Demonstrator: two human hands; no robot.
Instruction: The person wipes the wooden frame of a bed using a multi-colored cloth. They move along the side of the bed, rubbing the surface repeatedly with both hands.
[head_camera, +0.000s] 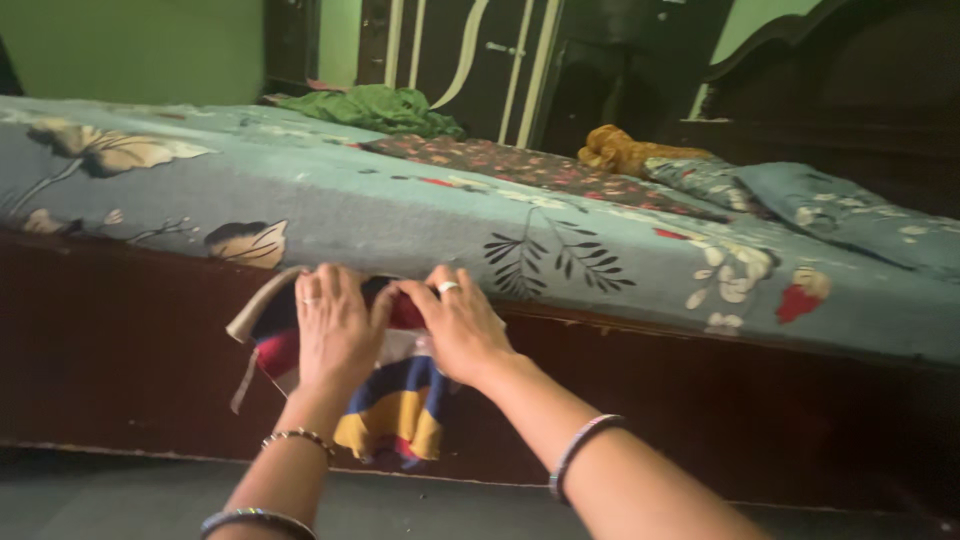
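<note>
My left hand (335, 325) and my right hand (460, 325) press side by side on a striped cloth (395, 405) of red, blue, yellow and white. The cloth hangs out from under the grey-blue floral bedsheet (400, 215) at the edge of the mattress, over the dark wooden bed frame (130, 340). Both hands lie flat with fingers pointing at the mattress edge; the fingertips push where cloth and sheet meet. Each hand wears a ring and each wrist bangles. The top part of the cloth is hidden under my hands.
A green cloth (375, 108) and an orange-brown bundle (625, 152) lie on the far side of the bed. A pillow in matching fabric (840, 215) sits at the right by the dark headboard (850, 90). A dark wardrobe (470, 60) stands behind.
</note>
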